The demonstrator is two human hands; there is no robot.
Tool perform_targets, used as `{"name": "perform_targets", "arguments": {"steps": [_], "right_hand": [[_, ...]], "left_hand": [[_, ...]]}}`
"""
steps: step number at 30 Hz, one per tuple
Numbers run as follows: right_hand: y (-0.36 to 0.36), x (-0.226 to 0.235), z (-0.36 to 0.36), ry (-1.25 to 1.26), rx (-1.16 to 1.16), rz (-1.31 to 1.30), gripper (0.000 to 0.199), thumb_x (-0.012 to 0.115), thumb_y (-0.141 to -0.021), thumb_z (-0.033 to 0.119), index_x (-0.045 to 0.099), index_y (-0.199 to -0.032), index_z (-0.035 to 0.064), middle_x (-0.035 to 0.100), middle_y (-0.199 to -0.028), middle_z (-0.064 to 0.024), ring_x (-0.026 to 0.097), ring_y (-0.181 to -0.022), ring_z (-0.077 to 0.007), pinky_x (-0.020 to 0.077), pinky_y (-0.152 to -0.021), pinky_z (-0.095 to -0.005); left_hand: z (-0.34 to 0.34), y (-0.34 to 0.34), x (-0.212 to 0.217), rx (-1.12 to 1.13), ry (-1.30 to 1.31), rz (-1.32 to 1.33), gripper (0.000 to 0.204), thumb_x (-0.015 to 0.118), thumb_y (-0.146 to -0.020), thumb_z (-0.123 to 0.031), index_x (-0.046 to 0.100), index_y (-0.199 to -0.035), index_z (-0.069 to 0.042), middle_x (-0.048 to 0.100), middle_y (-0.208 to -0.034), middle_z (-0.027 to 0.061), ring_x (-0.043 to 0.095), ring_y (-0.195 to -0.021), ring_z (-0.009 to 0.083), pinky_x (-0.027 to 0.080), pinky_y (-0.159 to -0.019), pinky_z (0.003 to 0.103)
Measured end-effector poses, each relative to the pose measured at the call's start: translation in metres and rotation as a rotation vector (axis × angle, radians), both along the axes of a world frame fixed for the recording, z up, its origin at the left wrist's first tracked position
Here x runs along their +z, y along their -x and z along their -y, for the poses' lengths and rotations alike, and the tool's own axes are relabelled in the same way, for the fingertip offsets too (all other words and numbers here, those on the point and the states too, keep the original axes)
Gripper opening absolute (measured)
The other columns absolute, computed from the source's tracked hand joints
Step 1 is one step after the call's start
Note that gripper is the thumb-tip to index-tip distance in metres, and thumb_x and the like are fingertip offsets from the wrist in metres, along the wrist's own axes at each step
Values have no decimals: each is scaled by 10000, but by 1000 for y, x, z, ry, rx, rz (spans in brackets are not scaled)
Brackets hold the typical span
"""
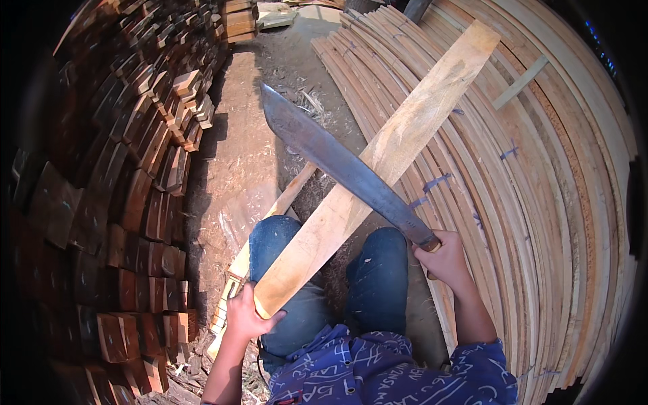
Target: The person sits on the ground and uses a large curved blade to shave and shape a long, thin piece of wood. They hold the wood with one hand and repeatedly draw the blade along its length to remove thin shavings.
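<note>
Gripping the plank end in my left hand, its length running up-right; right hand clenches the machete laid across it

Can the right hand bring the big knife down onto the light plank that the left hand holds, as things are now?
Probably yes. The right hand grips the knife, whose blade already crosses over the plank held by the left hand; nothing lies between them.

dirt floor — sunlit | dark wood blocks left | pale planks right
</note>
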State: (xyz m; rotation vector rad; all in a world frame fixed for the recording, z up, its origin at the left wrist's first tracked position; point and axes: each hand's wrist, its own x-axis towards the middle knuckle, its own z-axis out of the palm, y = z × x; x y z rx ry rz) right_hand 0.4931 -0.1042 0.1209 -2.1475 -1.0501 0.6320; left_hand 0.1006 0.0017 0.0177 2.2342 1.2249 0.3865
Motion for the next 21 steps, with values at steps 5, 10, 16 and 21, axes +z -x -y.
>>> {"name": "perform_targets", "arguments": {"steps": [5,10,16,21], "right_hand": [[-31,30,-39,-222,-148,-21,110,686,-765,51,637,-702,-24,613,-612,-26,584,-560,-89,460,-546,-281],[-18,36,-48,-270,-157,25,123,646,-778,31,596,-671,-2,570,-586,-1,526,-511,-66,416,-491,-269],[-28,12,-23,-137,-175,-78,150,685,-774,39,581,-669,13,551,-568,4,502,-465,-70,368,-427,-264],[-41,26,-27,-265,-216,-193,184,676,-789,27,548,-656,42,525,-539,-6,486,-415,-82,368,-395,-252]], "left_hand": [[-3,1,-6,-49,-41,31,795,868,-555,-513,533,-1050,11,655,-787,227,677,-706,413,553,-641,467],[-6,3,-7,-66,-13,51,785,862,-557,-525,539,-1044,-1,664,-774,213,682,-713,401,552,-643,470],[-8,8,7,-56,-67,-12,752,858,-559,-514,552,-1031,-14,668,-752,194,684,-694,386,550,-630,456],[-7,4,0,-54,-23,44,757,877,-529,-478,560,-1032,-10,665,-747,191,681,-684,386,547,-622,449]]}}
